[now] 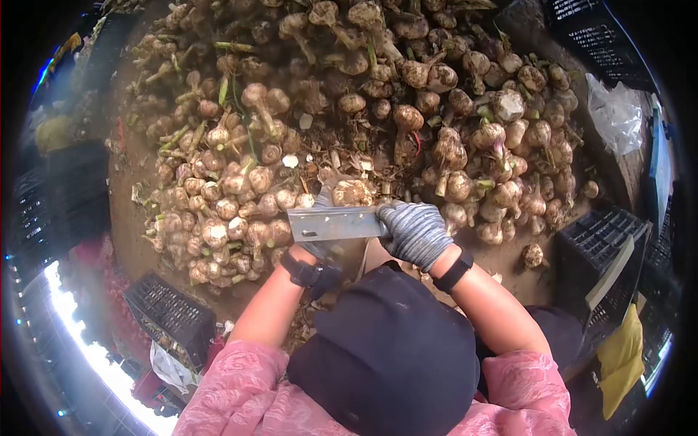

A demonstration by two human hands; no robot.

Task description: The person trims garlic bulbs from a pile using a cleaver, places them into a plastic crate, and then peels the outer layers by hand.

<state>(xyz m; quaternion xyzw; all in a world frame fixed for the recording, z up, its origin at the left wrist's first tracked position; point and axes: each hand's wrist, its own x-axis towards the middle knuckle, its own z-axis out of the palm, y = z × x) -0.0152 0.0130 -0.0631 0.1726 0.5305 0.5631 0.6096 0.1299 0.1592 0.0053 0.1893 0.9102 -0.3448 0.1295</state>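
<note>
My right hand, in a grey striped glove, is wrapped round the handle of a cleaver. The wide metal blade points left and lies across the view above my left hand. Most of that gloved hand is hidden beneath the blade; a part of it shows at the upper edge, beside a garlic bulb with dirt on its skin. Whether its fingers grip the bulb cannot be made out.
Heaps of garlic bulbs with stems spread left, ahead and right on the brown ground. Black crates stand at lower left and right. A clear plastic bag lies upper right, and a yellow cloth hangs lower right.
</note>
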